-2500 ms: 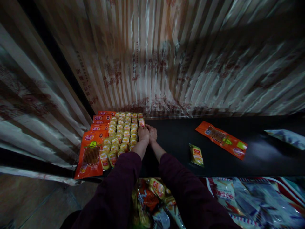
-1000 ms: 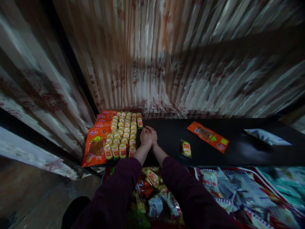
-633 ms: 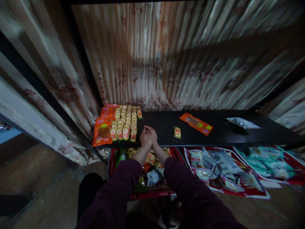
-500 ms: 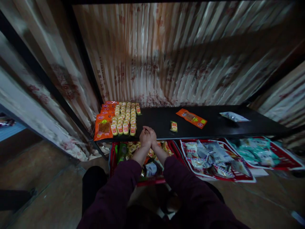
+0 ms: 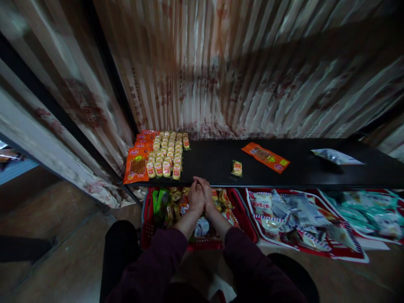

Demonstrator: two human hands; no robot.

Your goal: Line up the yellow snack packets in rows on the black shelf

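- Plainly, the work here is done with small, slippery snack packets. My judgement is that it goes best if the hands part first. Each packet should be lifted singly by a sealed edge and laid square against its neighbours, so the rows on the shelf are not nudged out of line.
- The left hand (image 5: 195, 199) and right hand (image 5: 207, 196) are pressed together with fingers folded over each other. No packet shows between them, and the light is too dim to tell whether the palms enclose anything.
- The red basket (image 5: 147, 219) sits at 6 o'clock, directly beneath the hands. Its loose snack packets (image 5: 174, 203) are near the hands but not touched.
- The front edge of the black shelf (image 5: 217, 162) runs just beyond the fingertips at 12 o'clock.
- The rows of small yellow packets (image 5: 166, 156) lie on the shelf at 11 o'clock from the hands. A stack of orange packets (image 5: 137, 163) touches their left side.
- A single yellow packet (image 5: 237, 168) lies apart at 1 o'clock, and a flat orange packet (image 5: 265, 156) lies farther off at 2 o'clock.
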